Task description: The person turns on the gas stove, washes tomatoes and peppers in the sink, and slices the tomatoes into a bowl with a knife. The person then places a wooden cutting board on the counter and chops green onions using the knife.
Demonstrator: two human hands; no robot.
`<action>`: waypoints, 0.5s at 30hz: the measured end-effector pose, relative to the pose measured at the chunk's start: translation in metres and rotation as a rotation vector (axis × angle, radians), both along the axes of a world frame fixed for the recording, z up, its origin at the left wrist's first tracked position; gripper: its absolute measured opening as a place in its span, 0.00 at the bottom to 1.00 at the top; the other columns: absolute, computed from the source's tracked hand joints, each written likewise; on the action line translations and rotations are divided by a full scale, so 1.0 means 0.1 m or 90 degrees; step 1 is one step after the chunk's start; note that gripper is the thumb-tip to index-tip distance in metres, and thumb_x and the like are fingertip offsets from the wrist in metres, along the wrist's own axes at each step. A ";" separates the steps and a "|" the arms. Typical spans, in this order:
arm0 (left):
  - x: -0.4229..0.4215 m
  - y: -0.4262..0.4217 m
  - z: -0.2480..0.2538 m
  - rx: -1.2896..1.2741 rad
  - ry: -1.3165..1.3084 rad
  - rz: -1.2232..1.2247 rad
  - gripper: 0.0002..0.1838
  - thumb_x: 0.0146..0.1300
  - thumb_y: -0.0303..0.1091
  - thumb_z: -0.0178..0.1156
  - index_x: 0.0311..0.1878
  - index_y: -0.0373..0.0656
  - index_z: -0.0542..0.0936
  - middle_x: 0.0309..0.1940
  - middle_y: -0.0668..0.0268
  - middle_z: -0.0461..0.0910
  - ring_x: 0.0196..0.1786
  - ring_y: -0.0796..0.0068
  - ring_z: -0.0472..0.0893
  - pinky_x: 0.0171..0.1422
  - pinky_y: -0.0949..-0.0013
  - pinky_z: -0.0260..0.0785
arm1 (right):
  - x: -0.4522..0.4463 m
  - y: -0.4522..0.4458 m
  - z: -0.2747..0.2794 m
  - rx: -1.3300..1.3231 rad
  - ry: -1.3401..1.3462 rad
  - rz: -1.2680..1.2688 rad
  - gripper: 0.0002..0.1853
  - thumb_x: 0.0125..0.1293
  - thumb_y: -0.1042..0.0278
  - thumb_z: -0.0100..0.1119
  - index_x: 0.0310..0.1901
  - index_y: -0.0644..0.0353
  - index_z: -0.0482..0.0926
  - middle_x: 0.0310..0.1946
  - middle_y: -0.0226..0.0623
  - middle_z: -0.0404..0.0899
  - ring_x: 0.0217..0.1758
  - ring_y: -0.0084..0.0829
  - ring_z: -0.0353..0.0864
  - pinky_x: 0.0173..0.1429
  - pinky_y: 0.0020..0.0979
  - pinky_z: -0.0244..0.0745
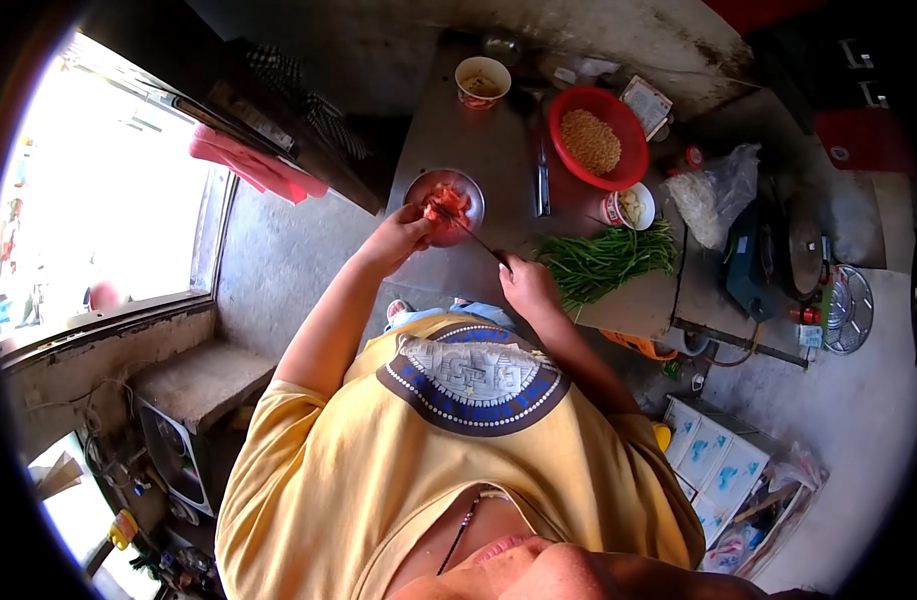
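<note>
One pink cloth [253, 162] hangs beside the bright window at the left. Next comes the left hand [403, 238], its grip narrow, the fingertips pinched on a red tomato piece [435, 210] over the near left side of a metal bowl [472, 188]. More red tomato chunks [450, 194] lie inside that bowl, which sits at the left end of the bench [418, 140]. A knife [476, 239] slants from the bowl down to the right hand [530, 288], whose grip is closed round the handle (the blade's tip reaches in among the red pieces, so its exact contact is hard to tell). Farther back stands a paper tub [481, 101]. Right of it, a red plastic basin [631, 130] holds pale yellow beans [590, 142]; just in front are a second tub [612, 209] with peeled garlic cloves [632, 208] and a heap of long green chives [608, 262]. Rightmost, a clear plastic bag [713, 195] rests near the tub.
</note>
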State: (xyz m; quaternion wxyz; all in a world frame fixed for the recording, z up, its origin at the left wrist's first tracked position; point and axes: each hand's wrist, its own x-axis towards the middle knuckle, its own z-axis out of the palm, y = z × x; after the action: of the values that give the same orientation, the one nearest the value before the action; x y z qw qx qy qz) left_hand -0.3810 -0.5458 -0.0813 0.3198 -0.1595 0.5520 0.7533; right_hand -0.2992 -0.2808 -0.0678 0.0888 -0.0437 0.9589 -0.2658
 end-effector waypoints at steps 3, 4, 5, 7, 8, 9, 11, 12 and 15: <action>-0.03 -0.04 -0.11 0.045 0.027 0.004 0.20 0.72 0.34 0.61 0.63 0.39 0.72 0.50 0.63 0.78 0.45 0.73 0.78 0.49 0.69 0.75 | 0.05 0.03 0.08 -0.052 0.007 -0.026 0.15 0.66 0.64 0.60 0.54 0.45 0.83 0.28 0.46 0.84 0.31 0.53 0.84 0.36 0.50 0.79; -0.03 0.00 -0.15 0.053 0.035 0.032 0.21 0.72 0.33 0.61 0.64 0.39 0.71 0.51 0.63 0.78 0.47 0.71 0.79 0.50 0.68 0.76 | 0.05 -0.01 0.14 -0.060 0.031 -0.021 0.14 0.66 0.64 0.60 0.53 0.46 0.83 0.29 0.46 0.84 0.32 0.53 0.84 0.36 0.50 0.79; -0.04 0.04 -0.19 0.061 0.044 0.059 0.21 0.73 0.33 0.60 0.65 0.39 0.70 0.52 0.63 0.78 0.48 0.70 0.81 0.52 0.68 0.77 | 0.04 -0.07 0.19 -0.068 0.057 -0.019 0.14 0.66 0.64 0.60 0.53 0.46 0.83 0.30 0.46 0.84 0.32 0.52 0.84 0.36 0.50 0.79; -0.05 0.10 -0.14 0.055 0.033 0.060 0.21 0.74 0.32 0.59 0.66 0.39 0.69 0.53 0.61 0.79 0.51 0.67 0.82 0.53 0.66 0.79 | 0.00 -0.17 0.33 -0.077 0.092 -0.012 0.14 0.66 0.64 0.60 0.53 0.47 0.83 0.31 0.46 0.84 0.33 0.52 0.84 0.37 0.49 0.79; -0.04 0.12 -0.09 0.051 0.026 0.061 0.21 0.74 0.31 0.58 0.67 0.39 0.68 0.54 0.61 0.79 0.52 0.66 0.82 0.54 0.65 0.80 | 0.00 -0.22 0.39 -0.080 0.098 -0.005 0.14 0.65 0.64 0.61 0.53 0.47 0.83 0.32 0.46 0.85 0.33 0.52 0.84 0.37 0.49 0.79; -0.03 0.15 -0.05 0.053 0.033 0.050 0.21 0.74 0.31 0.57 0.67 0.39 0.68 0.55 0.60 0.79 0.53 0.65 0.83 0.54 0.64 0.81 | -0.01 -0.25 0.43 -0.084 0.105 0.003 0.14 0.65 0.65 0.61 0.53 0.47 0.83 0.33 0.46 0.85 0.34 0.52 0.84 0.37 0.49 0.79; -0.01 0.19 0.02 0.058 0.048 0.028 0.21 0.75 0.30 0.55 0.68 0.40 0.67 0.55 0.60 0.78 0.54 0.64 0.83 0.54 0.64 0.82 | -0.01 -0.28 0.47 -0.080 0.093 0.013 0.17 0.64 0.65 0.61 0.55 0.46 0.82 0.35 0.46 0.85 0.35 0.52 0.84 0.39 0.49 0.80; 0.00 0.20 0.02 0.057 0.028 0.033 0.20 0.75 0.30 0.55 0.67 0.41 0.67 0.55 0.60 0.79 0.54 0.64 0.83 0.55 0.63 0.82 | -0.01 -0.29 0.48 -0.086 0.091 0.010 0.17 0.64 0.66 0.61 0.56 0.45 0.81 0.35 0.46 0.85 0.35 0.52 0.84 0.39 0.49 0.80; 0.00 0.21 -0.03 0.063 -0.019 0.053 0.19 0.76 0.30 0.54 0.67 0.42 0.68 0.54 0.60 0.79 0.52 0.64 0.84 0.55 0.63 0.82 | -0.01 -0.25 0.42 -0.083 0.084 0.011 0.18 0.64 0.66 0.60 0.57 0.44 0.81 0.34 0.46 0.85 0.36 0.52 0.84 0.40 0.49 0.81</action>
State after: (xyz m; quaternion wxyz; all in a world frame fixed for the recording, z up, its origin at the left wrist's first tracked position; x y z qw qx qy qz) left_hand -0.3807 -0.5251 -0.0846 0.3040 -0.1777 0.5018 0.7901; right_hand -0.2997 -0.3059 -0.0254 0.0251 -0.0747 0.9431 -0.3231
